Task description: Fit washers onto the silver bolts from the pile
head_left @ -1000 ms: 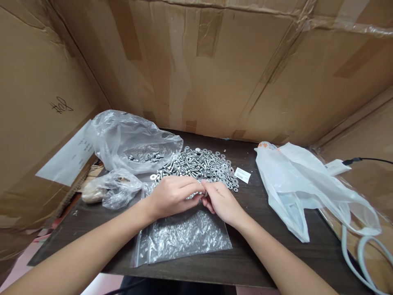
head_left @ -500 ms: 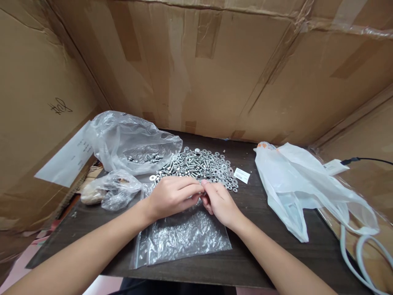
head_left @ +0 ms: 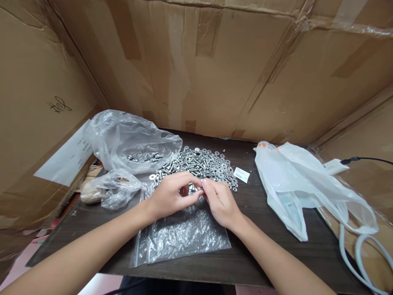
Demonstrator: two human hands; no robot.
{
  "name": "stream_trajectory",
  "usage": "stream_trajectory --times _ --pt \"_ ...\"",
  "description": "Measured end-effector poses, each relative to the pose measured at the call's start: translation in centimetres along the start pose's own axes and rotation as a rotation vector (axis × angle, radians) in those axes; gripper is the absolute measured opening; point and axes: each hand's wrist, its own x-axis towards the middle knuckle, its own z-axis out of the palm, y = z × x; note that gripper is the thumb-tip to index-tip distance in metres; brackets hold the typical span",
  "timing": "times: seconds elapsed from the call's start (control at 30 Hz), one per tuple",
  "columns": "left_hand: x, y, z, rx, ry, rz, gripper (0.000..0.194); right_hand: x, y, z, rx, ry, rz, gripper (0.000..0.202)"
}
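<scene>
My left hand curves over from the left, its thumb and index finger bent so their tips meet my right hand. My right hand's thumb and fingers are pinched together at that spot. Whatever lies between the fingertips is too small and covered to name. Both hands are above the upper part of a clear zip bag, which lies flat on the table. Just beyond them spreads a heap of metal bolts, with washers and nuts toward its right side.
A large clear plastic bag with some bolts sits left, above a small knotted bag. A white label lies right of the heap. Farther right are a white plastic bag and a cable. Cardboard walls surround the table.
My left thumb has moved down away from its index finger, opening a gap that shows metal parts behind. The right hand's fingers have shifted slightly; both hands stay in place.
</scene>
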Motion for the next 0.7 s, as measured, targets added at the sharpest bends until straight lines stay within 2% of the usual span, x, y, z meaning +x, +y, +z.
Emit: stream_trajectory --times 0.13,0.23,0.3,0.4,0.7 --pt "-0.2 -0.61 -0.12 0.243 -0.023 0.275 0.01 0.27 0.49 0.24 0.273 -0.161 0.366 0.06" --pt "-0.15 -0.88 -0.4 0.36 -0.061 0.364 0.01 0.49 0.68 0.02 0.318 -0.257 0.484 0.062" --pt "-0.07 -0.93 -0.54 0.379 -0.077 0.383 0.011 0.57 0.68 -0.19 0.29 -0.273 0.489 0.063" --pt "0.03 -0.9 -0.55 0.354 -0.059 0.342 0.01 0.58 0.55 -0.29 0.262 -0.233 0.467 0.063" --pt "-0.11 -0.29 -0.41 0.152 -0.04 0.054 0.015 0.23 0.47 0.35 0.204 -0.041 0.234 0.056"
